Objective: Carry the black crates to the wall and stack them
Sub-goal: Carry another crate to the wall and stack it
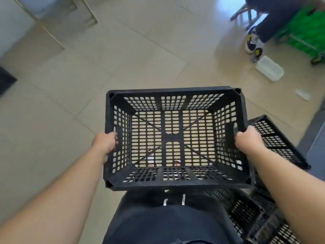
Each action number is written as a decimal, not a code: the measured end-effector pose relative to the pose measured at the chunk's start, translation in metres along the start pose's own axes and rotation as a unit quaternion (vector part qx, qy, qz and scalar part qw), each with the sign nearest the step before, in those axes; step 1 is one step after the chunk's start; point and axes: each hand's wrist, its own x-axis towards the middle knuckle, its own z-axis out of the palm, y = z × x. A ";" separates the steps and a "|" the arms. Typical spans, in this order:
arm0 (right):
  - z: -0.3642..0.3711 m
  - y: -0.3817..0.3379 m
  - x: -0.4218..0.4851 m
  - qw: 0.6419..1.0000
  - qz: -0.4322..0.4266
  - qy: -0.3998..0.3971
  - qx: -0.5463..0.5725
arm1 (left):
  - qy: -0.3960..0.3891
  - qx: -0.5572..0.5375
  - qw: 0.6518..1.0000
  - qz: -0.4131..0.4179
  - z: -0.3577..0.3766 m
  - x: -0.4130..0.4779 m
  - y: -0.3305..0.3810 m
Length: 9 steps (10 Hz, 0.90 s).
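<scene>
I hold a black perforated plastic crate (173,137) level in front of my waist, its open top facing me. My left hand (107,142) grips the handle slot in its left wall. My right hand (247,139) grips the handle slot in its right wall. The crate is empty, and the tiled floor shows through its holes. More black crates (274,143) lie tilted on the floor at my lower right, one (246,212) just below my right forearm.
Beige tiled floor stretches ahead and to the left. A seated person's legs and shoes (253,41) are at the upper right beside a green crate (306,30). A clear plastic container (270,67) lies on the floor near them. A grey wall base (26,29) runs at upper left.
</scene>
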 end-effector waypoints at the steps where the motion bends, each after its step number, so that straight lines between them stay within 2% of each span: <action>1: 0.013 -0.033 -0.021 0.997 -0.061 -0.022 -0.048 | 0.039 -0.044 0.998 -0.026 -0.037 -0.016 -0.044; 3: 0.067 -0.107 -0.093 0.978 -0.169 -0.052 -0.109 | 0.124 -0.119 0.981 -0.090 -0.128 -0.039 -0.133; 5: 0.144 -0.177 -0.191 0.947 -0.269 -0.080 -0.156 | 0.166 -0.182 0.959 -0.141 -0.232 -0.058 -0.230; 7: 0.227 -0.230 -0.282 0.917 -0.330 -0.113 -0.192 | 0.214 -0.219 0.938 -0.165 -0.325 -0.073 -0.309; 9: 0.286 -0.287 -0.348 0.897 -0.375 -0.126 -0.198 | 0.238 -0.266 0.915 -0.189 -0.399 -0.067 -0.347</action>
